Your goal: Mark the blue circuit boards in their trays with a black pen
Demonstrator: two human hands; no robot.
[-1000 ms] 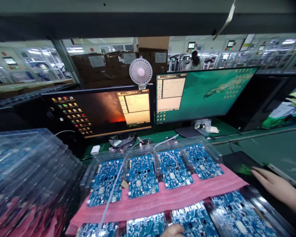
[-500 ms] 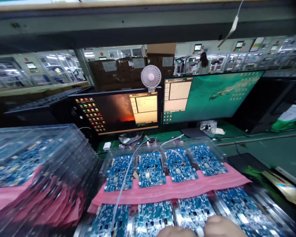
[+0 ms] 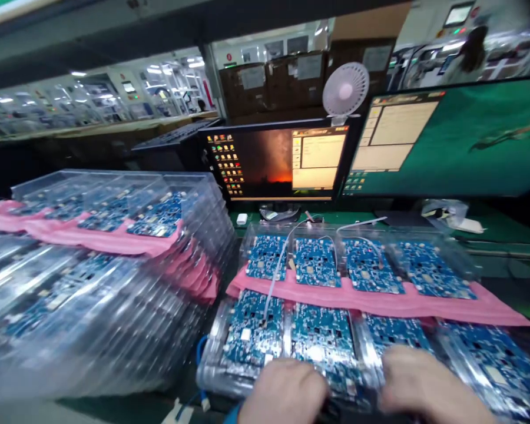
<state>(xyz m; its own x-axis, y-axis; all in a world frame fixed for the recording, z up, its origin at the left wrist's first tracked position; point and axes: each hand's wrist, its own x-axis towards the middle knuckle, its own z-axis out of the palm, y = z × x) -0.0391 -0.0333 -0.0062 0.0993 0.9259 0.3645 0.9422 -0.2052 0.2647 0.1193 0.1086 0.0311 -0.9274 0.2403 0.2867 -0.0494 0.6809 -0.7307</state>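
Both my hands rest on the near row of blue circuit boards (image 3: pixel 322 338) in a clear plastic tray (image 3: pixel 212 371). My left hand (image 3: pixel 287 391) lies on the near edge of the tray, back up, over the second board. My right hand (image 3: pixel 424 386) lies beside it over the third board. Both are blurred and their fingers are hidden beneath them. A pink foam sheet (image 3: pixel 380 300) crosses the tray between the near and far rows of boards. White cables (image 3: pixel 276 271) run from the back down to the boards.
A tall stack of clear trays (image 3: pixel 92 277) with boards and pink sheets fills the left. Two monitors, one dark (image 3: pixel 282 159) and one green (image 3: pixel 454 138), stand behind the tray, with a small white fan (image 3: pixel 345 89) between them. A person stands far back right.
The view has swung left and down. My right hand has come off the mouse area at the right onto the tray, and both hands now show at the near row of boards.
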